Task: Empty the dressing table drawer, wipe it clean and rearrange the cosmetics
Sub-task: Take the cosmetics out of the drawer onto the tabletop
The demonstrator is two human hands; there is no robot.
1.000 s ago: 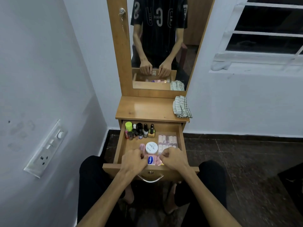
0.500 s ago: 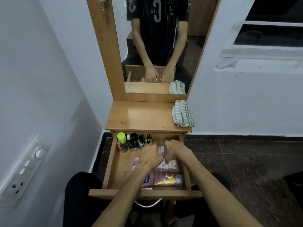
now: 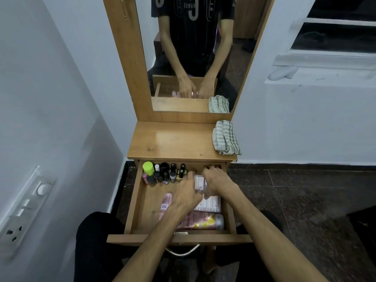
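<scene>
While both hands, left hand [image 3: 188,195] and right hand [image 3: 218,183], grip a pale box [image 3: 199,183], the drawer [image 3: 140,202] stays stocked. Bottles [image 3: 164,174] cluster at 11 o'clock; the cloth [image 3: 224,138] lies unused, so wiping is pending.

Both forearms cover much of the open drawer [image 3: 133,210] at lower centre. The left hand [image 3: 186,195] hides most of the pink tube [image 3: 165,204] and the near end of the lotion bottle [image 3: 203,221]. The right hand [image 3: 218,183] covers the drawer's back right corner, so what its fingertips touch cannot be told. Labels on the small bottles [image 3: 164,174] are too small to read. The mirror [image 3: 193,58] is cut off by the top edge.
</scene>
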